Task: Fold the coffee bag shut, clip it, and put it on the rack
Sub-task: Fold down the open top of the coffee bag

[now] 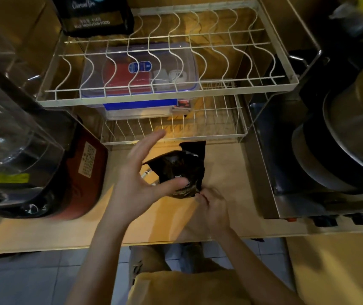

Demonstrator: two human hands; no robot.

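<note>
Fingers (152, 139) of left hand (136, 172) spread wide beside coffee bag (180, 170), right hand (211, 208) pinching its corner.

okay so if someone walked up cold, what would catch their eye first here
Probably the crumpled black coffee bag at the centre of the counter, with the left hand spread open beside it and the right hand pinching its lower corner. Next, the white wire rack above, with a clear plastic container under its top tier.

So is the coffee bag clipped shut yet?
Not yet. The coffee bag stands on the counter with its top crumpled and partly sticking up, no clip visible on it. The left hand is spread open beside it.
</note>
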